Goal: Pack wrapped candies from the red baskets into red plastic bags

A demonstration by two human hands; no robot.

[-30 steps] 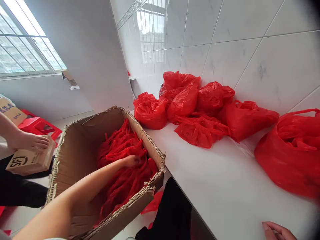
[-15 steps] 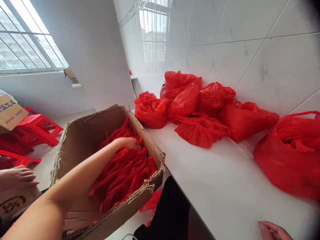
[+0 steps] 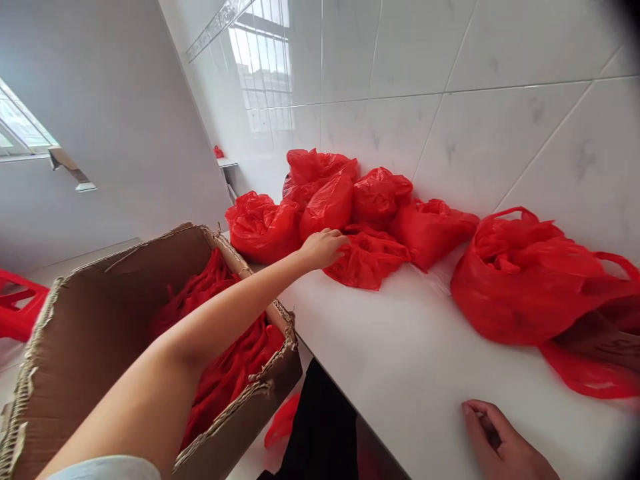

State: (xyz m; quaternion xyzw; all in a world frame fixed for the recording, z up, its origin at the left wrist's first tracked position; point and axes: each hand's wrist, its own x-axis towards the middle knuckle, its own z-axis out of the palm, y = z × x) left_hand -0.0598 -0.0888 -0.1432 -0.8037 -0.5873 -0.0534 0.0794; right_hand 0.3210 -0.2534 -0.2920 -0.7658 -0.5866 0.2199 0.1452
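My left hand [image 3: 323, 247] reaches across the white counter [image 3: 400, 353] and its fingers curl onto a flat red plastic bag [image 3: 367, 260] at the front of a heap of filled red bags [image 3: 325, 197] against the tiled wall. My right hand [image 3: 500, 443] rests on the counter near its front edge, fingers loosely curled with nothing seen in them. An open cardboard box [image 3: 100, 320] full of red strips [image 3: 225, 360] sits below my left arm, beside the counter.
A large red bag [image 3: 530, 280] lies on the counter at the right by the wall. A red plastic stool [image 3: 17, 310] stands on the floor at far left. Something dark [image 3: 325, 427] hangs below the counter edge.
My left hand has left the box of red strips and moved right to the red bags on the counter. The view has swung right; another person's hands and small carton are out of view.
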